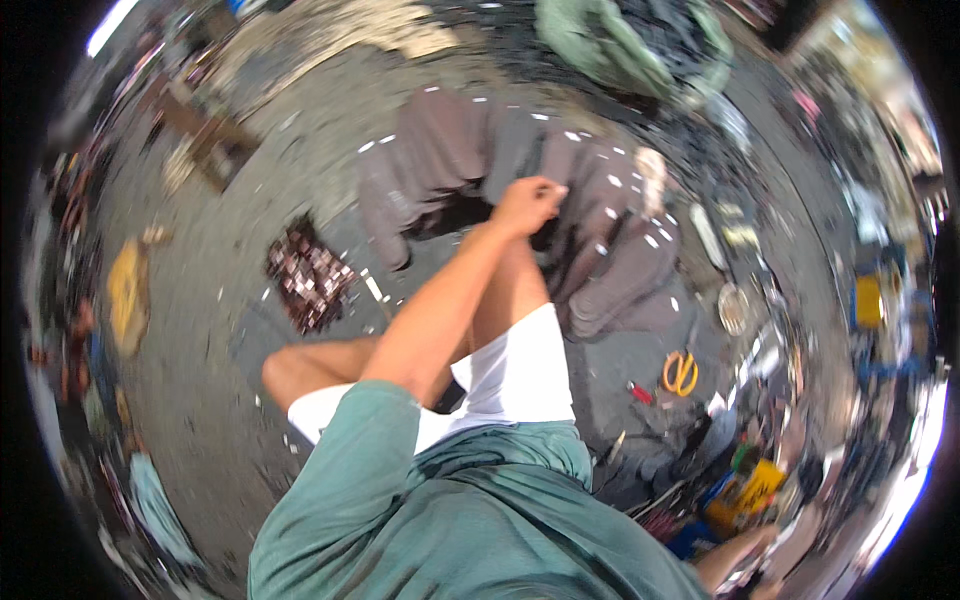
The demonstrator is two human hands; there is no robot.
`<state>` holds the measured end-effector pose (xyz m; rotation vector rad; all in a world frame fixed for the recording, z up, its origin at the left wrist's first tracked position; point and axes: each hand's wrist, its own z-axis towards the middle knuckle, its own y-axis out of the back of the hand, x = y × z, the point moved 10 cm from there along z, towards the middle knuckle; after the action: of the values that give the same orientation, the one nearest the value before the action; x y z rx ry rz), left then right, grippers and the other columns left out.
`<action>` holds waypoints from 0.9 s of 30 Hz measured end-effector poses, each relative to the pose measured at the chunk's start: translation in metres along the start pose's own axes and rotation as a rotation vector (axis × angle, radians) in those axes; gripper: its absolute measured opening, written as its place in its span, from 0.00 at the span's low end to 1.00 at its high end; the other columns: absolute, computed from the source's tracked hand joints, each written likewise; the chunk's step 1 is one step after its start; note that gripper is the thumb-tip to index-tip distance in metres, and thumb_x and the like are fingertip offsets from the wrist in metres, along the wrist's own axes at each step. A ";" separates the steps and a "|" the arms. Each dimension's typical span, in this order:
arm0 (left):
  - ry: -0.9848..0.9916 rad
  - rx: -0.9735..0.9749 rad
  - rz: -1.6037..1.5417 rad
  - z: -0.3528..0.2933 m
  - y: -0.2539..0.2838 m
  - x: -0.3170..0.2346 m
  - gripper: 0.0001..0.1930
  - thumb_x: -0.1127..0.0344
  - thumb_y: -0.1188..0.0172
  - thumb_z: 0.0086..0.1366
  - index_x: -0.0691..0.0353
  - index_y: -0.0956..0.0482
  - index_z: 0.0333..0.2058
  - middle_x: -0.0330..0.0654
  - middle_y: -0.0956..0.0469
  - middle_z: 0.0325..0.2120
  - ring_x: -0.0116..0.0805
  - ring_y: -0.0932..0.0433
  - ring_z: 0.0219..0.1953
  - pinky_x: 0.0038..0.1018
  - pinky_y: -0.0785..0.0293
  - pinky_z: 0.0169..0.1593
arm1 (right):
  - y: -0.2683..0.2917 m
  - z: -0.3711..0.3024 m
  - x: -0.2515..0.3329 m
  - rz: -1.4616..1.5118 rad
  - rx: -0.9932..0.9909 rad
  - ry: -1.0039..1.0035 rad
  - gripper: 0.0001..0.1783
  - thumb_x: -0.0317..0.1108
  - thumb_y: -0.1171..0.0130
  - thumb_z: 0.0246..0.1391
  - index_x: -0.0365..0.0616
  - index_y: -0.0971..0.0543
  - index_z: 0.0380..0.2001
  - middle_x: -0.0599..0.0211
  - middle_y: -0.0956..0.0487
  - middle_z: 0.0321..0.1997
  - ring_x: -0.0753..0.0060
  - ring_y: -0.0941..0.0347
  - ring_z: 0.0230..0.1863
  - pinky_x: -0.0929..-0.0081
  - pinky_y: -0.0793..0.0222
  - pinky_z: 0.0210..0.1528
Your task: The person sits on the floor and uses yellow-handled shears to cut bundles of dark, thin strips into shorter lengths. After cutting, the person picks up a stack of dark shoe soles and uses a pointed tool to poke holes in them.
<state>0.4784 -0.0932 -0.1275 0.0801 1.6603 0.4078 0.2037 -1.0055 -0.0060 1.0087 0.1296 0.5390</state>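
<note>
My left arm reaches across my bent legs. My left hand [527, 207] is over a fan of dark brown, long, round-ended pieces [610, 190] spread on the floor. Small white marks dot many of their outer ends. The fingers are curled together near the middle of the fan; blur hides whether anything is pinched in them. At the lower right, my right forearm [735, 560] stretches out beside a yellow and blue package [752, 490]. The fingers of that hand are too smeared to read.
Orange-handled scissors [680, 373] and a small red object [638, 392] lie to my right. A heap of small brown and whitish pieces [310, 275] sits left. A low wooden stool [215, 150] stands far left; green sacking [610, 45] lies at the back. Clutter lines the right side.
</note>
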 end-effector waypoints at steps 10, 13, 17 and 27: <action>-0.048 -0.576 -0.412 -0.077 0.111 0.026 0.15 0.58 0.40 0.66 0.65 0.20 0.42 0.41 0.19 0.34 0.26 0.23 0.37 0.23 0.28 0.43 | 0.003 -0.166 0.210 1.162 0.107 0.220 0.23 0.41 0.48 0.59 0.34 0.34 0.49 0.58 0.28 0.36 0.66 0.30 0.34 0.71 0.29 0.33; 0.194 -0.843 -0.386 -0.121 0.182 0.133 0.23 0.52 0.36 0.62 0.66 0.22 0.47 0.43 0.19 0.40 0.32 0.23 0.43 0.28 0.30 0.50 | 0.023 -0.267 0.292 1.203 0.557 0.140 0.19 0.42 0.48 0.61 0.37 0.33 0.46 0.64 0.31 0.32 0.73 0.35 0.29 0.75 0.37 0.26; 0.643 -0.904 -0.122 -0.207 0.220 0.235 0.31 0.46 0.33 0.57 0.67 0.25 0.50 0.50 0.23 0.47 0.43 0.27 0.51 0.36 0.34 0.56 | 0.051 -0.409 0.338 1.202 1.044 0.088 0.29 0.40 0.51 0.63 0.38 0.41 0.62 0.60 0.30 0.38 0.72 0.34 0.35 0.74 0.35 0.31; 0.402 -1.000 0.755 -0.254 0.292 0.211 0.22 0.55 0.33 0.54 0.62 0.21 0.43 0.52 0.31 0.49 0.52 0.36 0.53 0.45 0.41 0.55 | 0.108 -0.513 0.438 1.160 1.159 0.495 0.22 0.41 0.53 0.67 0.40 0.33 0.58 0.67 0.29 0.33 0.76 0.34 0.31 0.76 0.35 0.31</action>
<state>0.1487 0.1851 -0.2178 -0.1391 1.5809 1.8763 0.3644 -0.3536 -0.1307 2.0463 0.3132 1.9098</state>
